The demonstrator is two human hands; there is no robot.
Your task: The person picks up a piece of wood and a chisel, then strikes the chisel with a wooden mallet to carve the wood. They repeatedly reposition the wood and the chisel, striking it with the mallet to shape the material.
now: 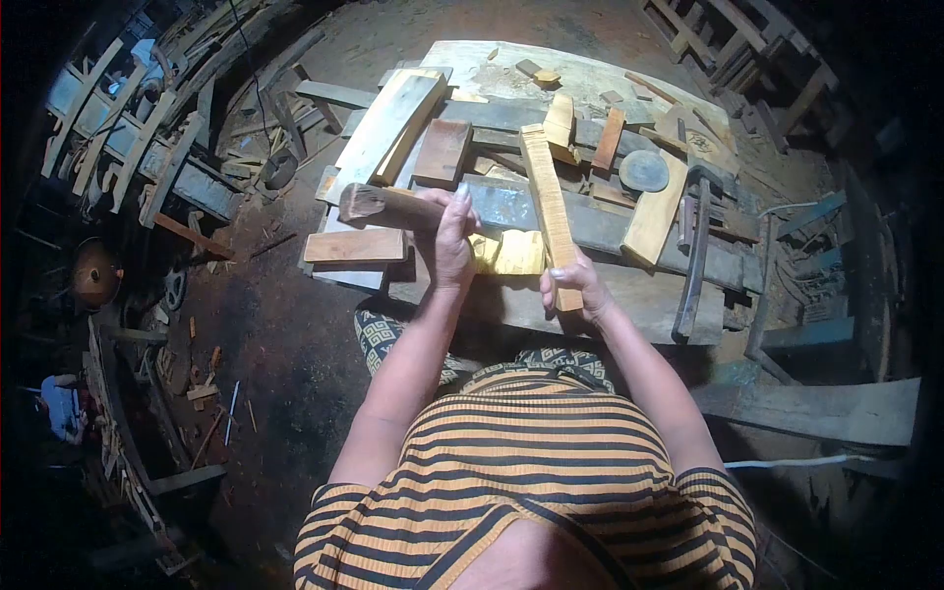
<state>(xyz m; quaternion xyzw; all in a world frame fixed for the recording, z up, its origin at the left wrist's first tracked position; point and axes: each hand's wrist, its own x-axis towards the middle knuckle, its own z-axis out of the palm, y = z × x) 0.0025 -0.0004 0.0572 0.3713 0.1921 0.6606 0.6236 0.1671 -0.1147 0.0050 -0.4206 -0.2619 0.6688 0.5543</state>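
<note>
My left hand (454, 241) is closed around the thick dark wooden handle (388, 207) of a broad-bladed tool. Its wide grey metal blade (501, 204) points right, toward the wooden bar. In my right hand (580, 285), closed on its near end, is a long pale wooden bar (551, 202), tilted with its far end away from me. A yellowish wood piece (519, 253) shows between my hands. Beside my left hand lies a reddish-brown block (354, 246), and a darker brown block (442, 150) sits farther back.
The low workbench (610, 315) carries a large pale block (393, 128), a round grey disc (644, 170), a pale board (654, 216) and a long dark-handled tool (695, 256). Timber frames (128, 128) stand at left, near another person (149, 59). Another person (61, 408) is lower left.
</note>
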